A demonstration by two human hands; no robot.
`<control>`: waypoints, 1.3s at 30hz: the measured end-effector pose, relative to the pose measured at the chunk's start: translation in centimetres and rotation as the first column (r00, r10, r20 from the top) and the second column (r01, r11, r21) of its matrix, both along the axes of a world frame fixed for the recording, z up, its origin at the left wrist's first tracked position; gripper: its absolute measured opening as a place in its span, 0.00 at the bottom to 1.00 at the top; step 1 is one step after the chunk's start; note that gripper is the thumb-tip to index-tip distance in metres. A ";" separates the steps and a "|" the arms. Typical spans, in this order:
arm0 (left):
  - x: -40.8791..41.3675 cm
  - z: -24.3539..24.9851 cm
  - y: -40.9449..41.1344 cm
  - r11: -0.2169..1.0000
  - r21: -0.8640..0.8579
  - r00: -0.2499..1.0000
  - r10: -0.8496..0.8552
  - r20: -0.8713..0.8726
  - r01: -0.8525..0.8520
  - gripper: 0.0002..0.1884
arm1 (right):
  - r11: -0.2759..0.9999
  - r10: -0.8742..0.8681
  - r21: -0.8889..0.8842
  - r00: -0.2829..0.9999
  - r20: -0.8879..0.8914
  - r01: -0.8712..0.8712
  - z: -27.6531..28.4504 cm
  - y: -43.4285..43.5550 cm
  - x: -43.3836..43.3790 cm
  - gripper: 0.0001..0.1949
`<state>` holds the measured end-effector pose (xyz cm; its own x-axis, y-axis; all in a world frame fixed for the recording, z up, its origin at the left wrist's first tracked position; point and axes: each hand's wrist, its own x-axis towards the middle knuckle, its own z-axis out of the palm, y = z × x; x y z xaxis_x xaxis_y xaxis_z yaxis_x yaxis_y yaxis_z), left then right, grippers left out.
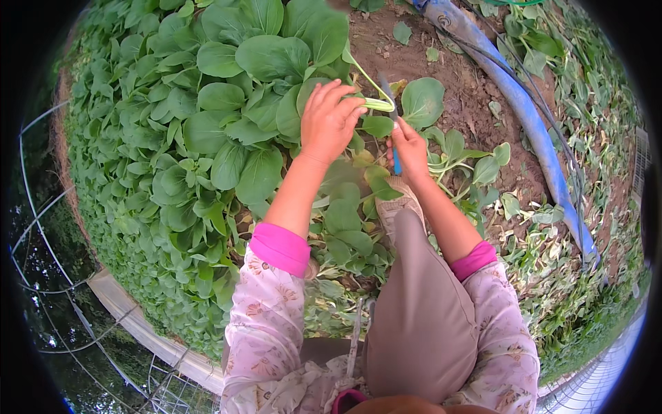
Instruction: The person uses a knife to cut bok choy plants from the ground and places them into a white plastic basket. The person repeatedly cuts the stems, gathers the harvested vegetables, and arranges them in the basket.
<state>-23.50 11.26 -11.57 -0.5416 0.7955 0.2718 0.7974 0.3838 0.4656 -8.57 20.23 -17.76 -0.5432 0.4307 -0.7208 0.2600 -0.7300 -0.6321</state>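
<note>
My left hand (331,121) closes around a leafy green plant (289,57), whose broad leaves spread up and to the left. Its pale stalks (379,104) stick out to the right of my fingers. My right hand (410,150) grips a knife (397,160) by its blue handle. The blade points up the picture, beside the stalk ends; whether it touches them I cannot tell. A round leaf (422,102) lies just right of the blade.
Dense leafy greens (155,207) fill the left side. A blue hose (527,116) with dark thin lines beside it curves over brown soil (455,93) on the right. Cut leaves (548,290) litter the ground beyond. My shoe (398,202) stands below the right hand.
</note>
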 end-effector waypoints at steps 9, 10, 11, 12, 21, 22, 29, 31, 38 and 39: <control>9.0 5.6 2.5 0.999 0.051 0.946 0.001 0.323 -0.019 0.19 | 0.914 -0.221 0.242 0.899 -0.378 0.326 9.3 6.1 2.4 0.24; 10.0 6.1 2.8 0.999 0.019 0.959 0.038 0.282 -0.045 0.23 | 0.877 -0.225 0.347 0.922 -0.314 0.333 9.8 6.5 2.9 0.21; 10.6 6.6 3.3 0.999 0.012 0.949 0.042 0.313 -0.048 0.27 | 0.835 -0.223 0.438 0.932 -0.284 0.334 10.4 6.7 3.3 0.20; 11.1 7.3 3.6 0.999 0.000 0.940 0.050 0.337 -0.054 0.31 | 0.840 -0.186 0.450 0.939 -0.288 0.304 10.9 6.5 3.6 0.19; 6.0 5.1 4.3 0.800 -0.593 0.925 0.151 0.348 0.093 0.21 | 0.938 -0.008 0.345 0.999 -0.039 0.021 6.3 5.3 3.3 0.20; 5.0 4.5 4.0 0.786 -0.617 0.958 0.146 0.247 0.040 0.19 | 0.933 0.062 0.353 0.998 0.030 -0.069 5.3 4.9 2.9 0.19; 2.7 1.9 0.2 0.372 -0.922 0.993 0.071 -0.090 -0.110 0.17 | 0.750 0.370 0.475 0.888 0.274 -0.460 -2.7 2.6 -0.6 0.15; 3.1 1.1 -2.0 0.394 -0.903 0.984 0.021 -0.179 -0.173 0.14 | 0.747 0.465 0.378 0.836 0.291 -0.547 -2.1 2.2 -1.8 0.16; 3.3 -0.3 -4.7 0.499 -0.828 0.963 0.060 -0.262 -0.256 0.13 | 0.803 0.581 0.029 0.793 0.183 -0.595 -1.6 4.3 -3.1 0.18; 3.3 -0.4 -4.8 0.515 -0.817 0.963 0.072 -0.261 -0.260 0.13 | 0.791 0.598 0.023 0.781 0.179 -0.611 -1.7 4.7 -3.3 0.18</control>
